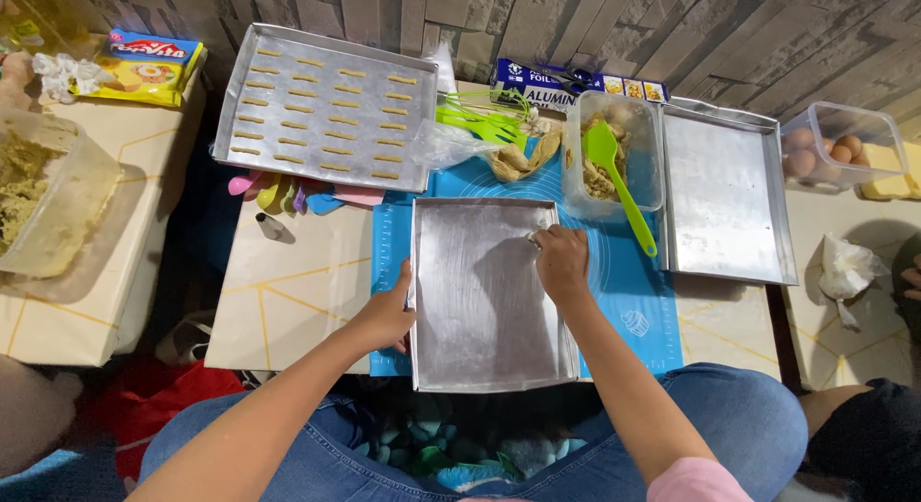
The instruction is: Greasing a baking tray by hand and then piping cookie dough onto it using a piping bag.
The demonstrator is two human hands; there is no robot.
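Observation:
An empty metal baking tray (480, 300) lies on a blue silicone mat (633, 300) right in front of me. My left hand (389, 315) grips the tray's left rim. Fingers curled, my right hand (561, 260) presses down on the tray's upper right area; whether it holds anything is hidden. A clear tub of dough (614, 156) with a green spatula (619, 180) in it stands just beyond my right hand.
A tray with rows of dough sticks (321, 104) sits at the back left, another empty tray (724, 195) at the right. A foil box (566, 84), green whisk (480, 118), egg container (844, 142), dough tub (48, 195) and crumpled tissue (844, 272) surround them.

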